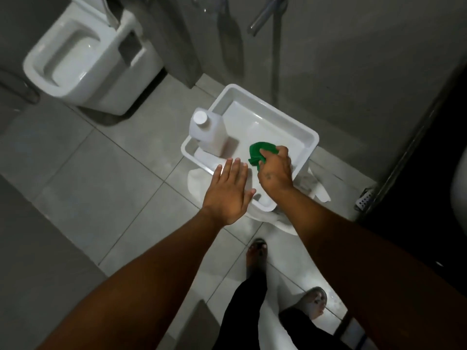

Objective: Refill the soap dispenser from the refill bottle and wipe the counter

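A white refill bottle with a white cap stands upright in the left part of a white rectangular tray. My right hand is closed around a crumpled green cloth and presses it on the tray's inner floor near the front. My left hand hovers flat with fingers spread over the tray's near-left rim, holding nothing. No soap dispenser shows in this view.
The tray rests on a white stand over grey floor tiles. A white toilet stands at the upper left. A grey wall with a metal tap rises behind. My feet are below, and a small grated drain piece lies right.
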`<state>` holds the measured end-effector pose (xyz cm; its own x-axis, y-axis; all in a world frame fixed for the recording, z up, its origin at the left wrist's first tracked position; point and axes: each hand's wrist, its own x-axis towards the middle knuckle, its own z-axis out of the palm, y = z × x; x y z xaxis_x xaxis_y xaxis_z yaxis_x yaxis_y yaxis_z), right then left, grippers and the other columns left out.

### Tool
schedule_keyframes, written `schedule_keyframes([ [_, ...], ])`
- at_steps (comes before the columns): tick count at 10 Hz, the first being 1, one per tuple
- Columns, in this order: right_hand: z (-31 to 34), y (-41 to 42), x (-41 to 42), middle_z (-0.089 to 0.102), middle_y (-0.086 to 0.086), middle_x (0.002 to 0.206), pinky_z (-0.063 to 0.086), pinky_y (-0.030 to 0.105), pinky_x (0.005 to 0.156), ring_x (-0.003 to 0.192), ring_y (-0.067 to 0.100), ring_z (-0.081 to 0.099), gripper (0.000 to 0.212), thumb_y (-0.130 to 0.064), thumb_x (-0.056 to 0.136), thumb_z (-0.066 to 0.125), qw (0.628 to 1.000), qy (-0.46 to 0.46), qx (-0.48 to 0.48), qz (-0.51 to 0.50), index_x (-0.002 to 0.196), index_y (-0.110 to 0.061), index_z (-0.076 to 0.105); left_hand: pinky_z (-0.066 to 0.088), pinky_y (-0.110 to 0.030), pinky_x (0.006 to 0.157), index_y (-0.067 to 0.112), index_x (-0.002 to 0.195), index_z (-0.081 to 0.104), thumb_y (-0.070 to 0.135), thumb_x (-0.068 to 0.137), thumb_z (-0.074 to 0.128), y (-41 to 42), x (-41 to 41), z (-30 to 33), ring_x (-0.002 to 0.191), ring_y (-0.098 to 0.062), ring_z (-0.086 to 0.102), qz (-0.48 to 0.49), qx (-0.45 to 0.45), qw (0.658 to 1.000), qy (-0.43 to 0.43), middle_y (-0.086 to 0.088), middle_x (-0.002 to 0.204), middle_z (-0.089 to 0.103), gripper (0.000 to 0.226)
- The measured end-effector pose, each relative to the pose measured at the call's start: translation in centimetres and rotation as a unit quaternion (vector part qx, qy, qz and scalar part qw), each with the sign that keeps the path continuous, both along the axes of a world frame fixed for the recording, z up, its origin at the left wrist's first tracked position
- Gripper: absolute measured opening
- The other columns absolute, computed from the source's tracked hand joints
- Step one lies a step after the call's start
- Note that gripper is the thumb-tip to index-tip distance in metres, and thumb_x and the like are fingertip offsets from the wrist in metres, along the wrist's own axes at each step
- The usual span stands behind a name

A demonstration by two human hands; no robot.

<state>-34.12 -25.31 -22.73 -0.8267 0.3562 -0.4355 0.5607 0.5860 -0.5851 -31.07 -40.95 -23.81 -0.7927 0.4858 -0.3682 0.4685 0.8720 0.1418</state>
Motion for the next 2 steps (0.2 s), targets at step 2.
schedule_keyframes([
  [2, 5.9, 2.4, 1.3, 0.044, 0.011, 0.151, 0.04, 0.033, 0.113, 0.132, 0.029, 0.049, 0.046, -0.026, 0.093, 0.067, 0.998, 0.021, -0.053, 0.007, 0.137, -0.018, 0.058, 0.001, -0.048, 0.13, 0.01, 0.164, 0.007, 0.057, 0.106, 0.015, 1.2, 0.0, 2.3, 0.161, -0.032, 0.0, -0.005, 0.011, 1.0, 0.0, -0.016, 0.173, 0.005, 0.076],
])
